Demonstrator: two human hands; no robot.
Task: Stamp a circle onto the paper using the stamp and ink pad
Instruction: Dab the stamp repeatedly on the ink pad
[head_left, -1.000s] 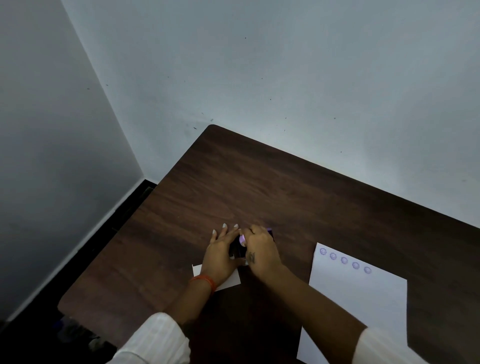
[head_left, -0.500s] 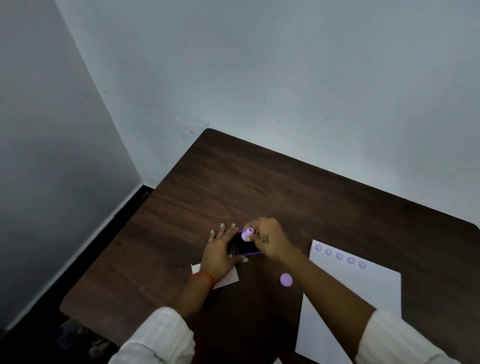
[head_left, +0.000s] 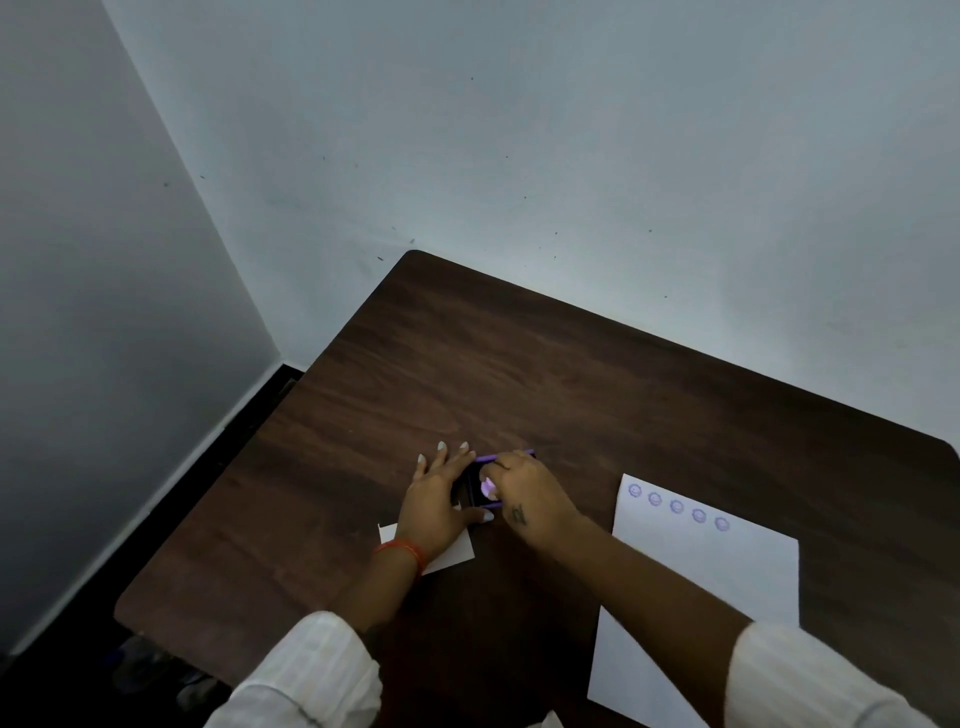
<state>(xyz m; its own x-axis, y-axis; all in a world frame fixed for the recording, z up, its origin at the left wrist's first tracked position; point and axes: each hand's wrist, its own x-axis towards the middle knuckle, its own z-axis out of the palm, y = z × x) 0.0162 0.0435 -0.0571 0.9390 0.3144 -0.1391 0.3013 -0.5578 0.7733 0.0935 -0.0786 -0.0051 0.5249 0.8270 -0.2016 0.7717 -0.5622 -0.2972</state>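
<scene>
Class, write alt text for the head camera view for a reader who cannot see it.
A right hand presses a purple stamp into a dark ink pad on a brown table, while the left hand steadies the pad. To the right lies white paper with five purple circles along its top edge.

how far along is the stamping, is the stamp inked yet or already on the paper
Done: five purple circles already line the top of the paper. In hand: the right hand presses the purple stamp onto the ink pad, which the left hand steadies. Left: carry the stamp to the paper and press the next circle.
</scene>
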